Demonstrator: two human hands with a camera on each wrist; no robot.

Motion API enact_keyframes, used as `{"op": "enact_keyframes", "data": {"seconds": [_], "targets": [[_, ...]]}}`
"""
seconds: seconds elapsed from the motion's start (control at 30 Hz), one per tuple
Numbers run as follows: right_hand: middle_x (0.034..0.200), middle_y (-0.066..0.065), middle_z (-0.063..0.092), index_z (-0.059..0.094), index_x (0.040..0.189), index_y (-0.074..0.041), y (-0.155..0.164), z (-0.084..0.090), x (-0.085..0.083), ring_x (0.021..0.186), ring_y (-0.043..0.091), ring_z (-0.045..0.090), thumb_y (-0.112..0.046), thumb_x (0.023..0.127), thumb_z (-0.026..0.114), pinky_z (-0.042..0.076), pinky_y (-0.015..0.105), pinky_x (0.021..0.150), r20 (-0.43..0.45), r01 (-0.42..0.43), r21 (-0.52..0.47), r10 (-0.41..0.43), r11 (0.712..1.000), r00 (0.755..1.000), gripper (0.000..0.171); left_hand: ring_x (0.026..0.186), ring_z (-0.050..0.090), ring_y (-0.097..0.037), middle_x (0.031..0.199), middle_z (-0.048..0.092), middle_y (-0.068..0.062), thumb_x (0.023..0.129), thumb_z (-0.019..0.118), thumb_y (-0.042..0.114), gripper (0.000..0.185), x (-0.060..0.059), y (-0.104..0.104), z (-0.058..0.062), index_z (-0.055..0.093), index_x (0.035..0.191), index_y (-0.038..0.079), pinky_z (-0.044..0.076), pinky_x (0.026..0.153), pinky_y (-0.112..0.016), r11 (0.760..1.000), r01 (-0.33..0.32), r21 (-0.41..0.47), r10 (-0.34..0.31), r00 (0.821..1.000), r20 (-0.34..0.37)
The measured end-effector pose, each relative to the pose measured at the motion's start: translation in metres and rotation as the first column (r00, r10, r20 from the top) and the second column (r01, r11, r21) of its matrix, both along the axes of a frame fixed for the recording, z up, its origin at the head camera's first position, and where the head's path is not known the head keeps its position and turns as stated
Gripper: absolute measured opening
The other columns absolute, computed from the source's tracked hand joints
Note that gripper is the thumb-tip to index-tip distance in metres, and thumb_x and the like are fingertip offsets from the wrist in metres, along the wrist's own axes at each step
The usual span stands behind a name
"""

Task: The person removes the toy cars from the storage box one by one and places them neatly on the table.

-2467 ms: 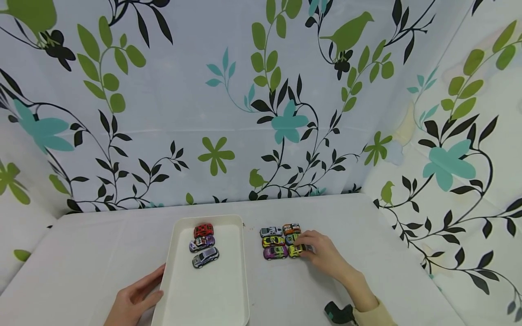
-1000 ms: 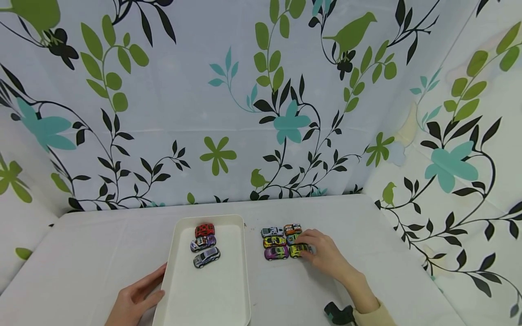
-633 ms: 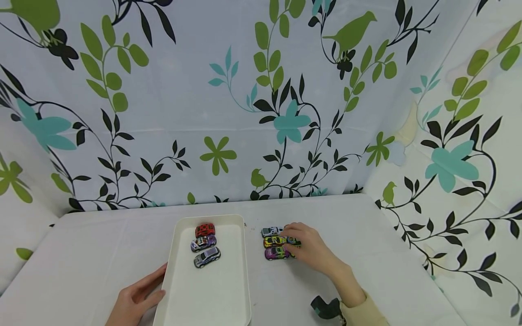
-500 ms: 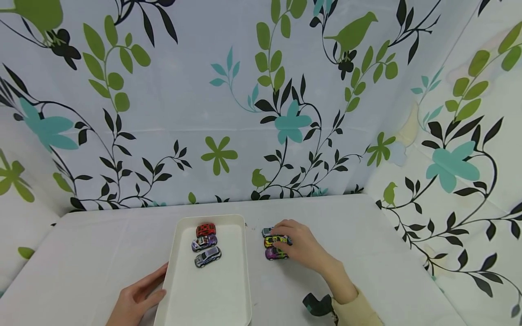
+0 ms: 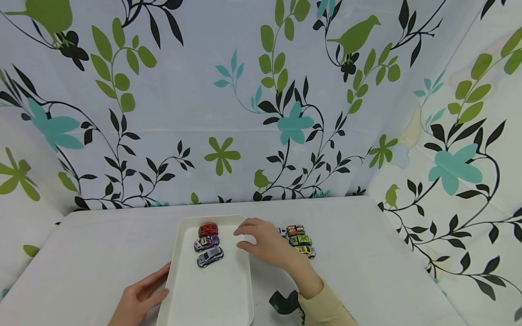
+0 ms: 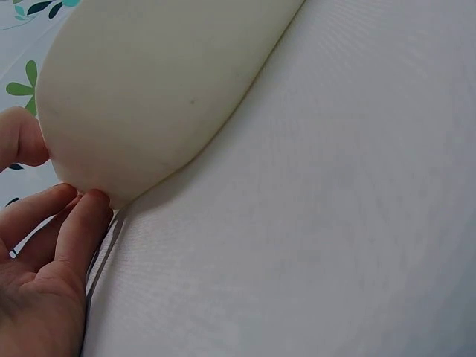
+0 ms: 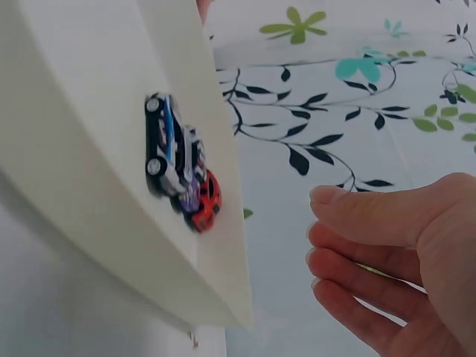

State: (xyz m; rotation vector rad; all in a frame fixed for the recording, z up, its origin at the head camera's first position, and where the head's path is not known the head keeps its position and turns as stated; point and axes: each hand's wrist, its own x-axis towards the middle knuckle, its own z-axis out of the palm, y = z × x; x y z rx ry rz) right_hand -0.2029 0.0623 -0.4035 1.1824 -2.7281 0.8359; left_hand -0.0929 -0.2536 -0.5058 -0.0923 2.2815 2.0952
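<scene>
My left hand (image 5: 142,296) is at the left side of a white tray (image 5: 204,296), with thumb and fingertips touching its outer side. In the left wrist view, the left hand (image 6: 52,253) has its fingertips right at the tray's rim. Over the tray's right rim reaches my right hand (image 5: 267,242), fingers loosely bent, thumb apart and nothing between them. Inside the tray lie three toy cars: a red one (image 5: 208,230), a purple-and-white one (image 5: 206,243) and a silver one (image 5: 210,256), the lowest in the head view. The right wrist view shows the right hand (image 7: 394,260) beside the tray.
Right of the tray, several more toy cars stand together, including an orange one (image 5: 295,230), a green one (image 5: 300,240) and a yellow one (image 5: 306,251). My right hand hides part of this group. A patterned cloth (image 5: 183,113) hangs behind the white table (image 5: 346,271).
My right hand has swung left from the group of toy cars to above the tray's right rim. The left hand stays at the tray's left side. The head view has shifted slightly.
</scene>
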Motion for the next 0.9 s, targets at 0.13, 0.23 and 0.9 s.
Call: {"op": "enact_keyframes", "data": {"seconds": [0.13, 0.23, 0.9], "targets": [[0.113, -0.002, 0.068, 0.074, 0.114, -0.014, -0.016, -0.001, 0.000, 0.109, 0.012, 0.062, -0.018, 0.093, 0.073, 0.052, 0.024, 0.096, -0.013, -0.029, 0.025, 0.030, 0.999, 0.999, 0.021, 0.111, 0.056, 0.013, 0.125, 0.060, 0.027, 0.093, 0.070, 0.012, 0.061, 0.000, 0.000, 0.001, 0.045, 0.145, -0.007, 0.055, 0.086, -0.017, 1.000, -0.021, -0.022, 0.022, 0.999, 0.043], [0.112, -0.002, 0.069, 0.074, 0.113, -0.012, -0.028, -0.003, -0.001, 0.107, 0.012, 0.063, -0.017, 0.093, 0.073, 0.052, 0.020, 0.093, -0.021, -0.050, 0.035, 0.051, 0.998, 0.998, 0.021, 0.111, 0.056, 0.013, 0.126, 0.060, 0.026, 0.094, 0.069, 0.010, 0.060, 0.001, 0.000, 0.001, 0.044, 0.145, -0.008, 0.055, 0.086, -0.017, 1.000, -0.015, -0.013, 0.016, 0.999, 0.032], [0.106, -0.004, 0.069, 0.076, 0.112, -0.012, -0.081, -0.024, -0.008, 0.098, 0.007, 0.062, -0.016, 0.089, 0.076, 0.050, 0.019, 0.090, 0.057, -0.066, 0.244, 0.054, 0.968, 0.997, 0.024, 0.111, 0.055, 0.014, 0.125, 0.060, 0.025, 0.093, 0.071, 0.012, 0.062, 0.001, 0.002, 0.005, 0.045, 0.146, -0.006, 0.055, 0.087, -0.017, 1.000, -0.015, -0.014, 0.016, 0.998, 0.058]]}}
